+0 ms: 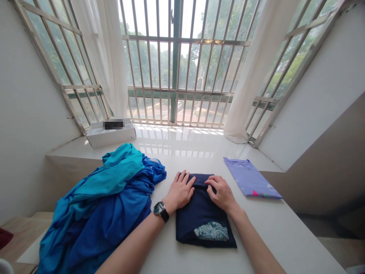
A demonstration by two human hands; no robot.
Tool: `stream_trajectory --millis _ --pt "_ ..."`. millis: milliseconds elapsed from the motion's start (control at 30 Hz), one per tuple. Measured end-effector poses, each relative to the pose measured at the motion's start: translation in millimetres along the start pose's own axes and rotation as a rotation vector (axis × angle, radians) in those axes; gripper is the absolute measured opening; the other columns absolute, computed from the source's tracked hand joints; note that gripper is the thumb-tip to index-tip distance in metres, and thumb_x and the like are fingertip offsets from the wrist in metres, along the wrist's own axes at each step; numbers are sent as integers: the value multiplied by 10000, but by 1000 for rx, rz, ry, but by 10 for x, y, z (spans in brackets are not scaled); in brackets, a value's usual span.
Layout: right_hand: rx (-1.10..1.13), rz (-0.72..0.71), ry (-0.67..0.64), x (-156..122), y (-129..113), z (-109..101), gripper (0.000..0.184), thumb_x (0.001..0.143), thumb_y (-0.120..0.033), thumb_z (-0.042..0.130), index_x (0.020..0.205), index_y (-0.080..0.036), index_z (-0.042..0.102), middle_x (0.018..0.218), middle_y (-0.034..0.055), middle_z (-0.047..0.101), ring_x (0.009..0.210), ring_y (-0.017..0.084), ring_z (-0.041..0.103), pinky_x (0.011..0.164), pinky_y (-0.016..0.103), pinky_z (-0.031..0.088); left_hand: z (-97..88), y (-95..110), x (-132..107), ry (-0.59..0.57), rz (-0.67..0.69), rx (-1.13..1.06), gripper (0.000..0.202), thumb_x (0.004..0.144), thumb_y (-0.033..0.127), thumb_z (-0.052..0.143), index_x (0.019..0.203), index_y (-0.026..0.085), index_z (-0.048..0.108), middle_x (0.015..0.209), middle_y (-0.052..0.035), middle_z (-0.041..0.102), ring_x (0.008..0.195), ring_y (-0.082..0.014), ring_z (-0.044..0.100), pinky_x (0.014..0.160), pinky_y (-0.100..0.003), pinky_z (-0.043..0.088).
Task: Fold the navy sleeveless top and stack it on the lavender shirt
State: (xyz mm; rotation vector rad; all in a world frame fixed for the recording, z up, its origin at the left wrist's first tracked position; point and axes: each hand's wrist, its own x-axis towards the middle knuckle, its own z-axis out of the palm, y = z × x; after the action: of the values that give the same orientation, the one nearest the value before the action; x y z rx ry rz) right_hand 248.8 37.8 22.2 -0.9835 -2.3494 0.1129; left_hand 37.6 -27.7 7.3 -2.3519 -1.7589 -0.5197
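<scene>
Head view: both hands are working at the far end of a folded navy garment [202, 217], which is lying on a white bench [273, 228], its long axis pointing away from the person toward the window [176, 64]. The left hand [181, 190] is pressing flat and unclenched beside the far edge; the right hand [221, 194] is curling over the fold, its grip impossible to tell. A heap of blue cloth [105, 205] is lying left, a folded lilac garment [252, 179] right.
</scene>
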Motion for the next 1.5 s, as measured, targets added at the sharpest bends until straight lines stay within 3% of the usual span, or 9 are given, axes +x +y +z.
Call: stream_trajectory --millis 133,267,467,700,867,1067,1300,1500 --pt "-110 66 -92 -33 -130 220 517 925 -444 484 1360 -172 551 1440 157 496 1342 309 423 1110 478 352 4 -4 3 -30 15 -11 506 1005 387 370 1452 154 416 1512 -163 414 1438 -309 303 1167 -494 255" --pt "-201 185 -241 -136 -122 404 659 938 -553 425 1505 -219 375 1580 134 317 1456 329 254 1153 505 265 9 -21 -9 -59 -6 -40 528 997 404 394 1471 173 389 1541 -170 366 1442 -318 298 1152 -489 288" --pt "-212 224 -256 -89 -5 464 681 942 -572 400 1526 -230 329 1613 127 236 1476 333 200 1165 493 228 51 -93 85 -69 -22 -77 538 991 428 413 1481 207 379 1564 -158 329 1441 -309 303 1151 -491 289" --pt "-229 252 -299 147 104 494 675 949 -558 393 1531 -224 315 1611 133 239 1481 317 191 1176 467 210 160 -251 317 -74 -35 -63 525 1000 449 392 1481 239 388 1565 -139 332 1444 -305 295 1159 -511 263" --pt "-206 260 -301 179 124 501 674 952 -561 396 1534 -233 305 1616 124 228 1485 308 181 1182 467 194 188 -283 339 -66 -55 -58 520 1009 476 363 1485 266 381 1575 -124 316 1447 -303 286 1145 -512 283" --pt "-200 268 -308 177 139 502 678 948 -570 393 1536 -245 298 1623 107 211 1489 306 165 1178 475 198 152 -208 277 -25 21 68 547 1004 427 362 1469 141 393 1519 -163 408 1430 -290 324 1181 -500 213" --pt "-206 273 -309 176 144 513 700 947 -559 400 1540 -206 288 1613 149 222 1482 330 178 1177 462 212 -62 12 114 -41 64 142 428 999 224 355 1379 82 492 1456 -177 490 1371 -282 428 1159 -437 277" --pt "-196 257 -298 176 141 474 657 960 -487 409 1538 -197 295 1611 137 236 1477 321 205 1180 457 236 -222 211 -154 -143 224 -118 619 1008 532 320 1466 121 389 1525 -150 405 1430 -272 335 1180 -425 242"
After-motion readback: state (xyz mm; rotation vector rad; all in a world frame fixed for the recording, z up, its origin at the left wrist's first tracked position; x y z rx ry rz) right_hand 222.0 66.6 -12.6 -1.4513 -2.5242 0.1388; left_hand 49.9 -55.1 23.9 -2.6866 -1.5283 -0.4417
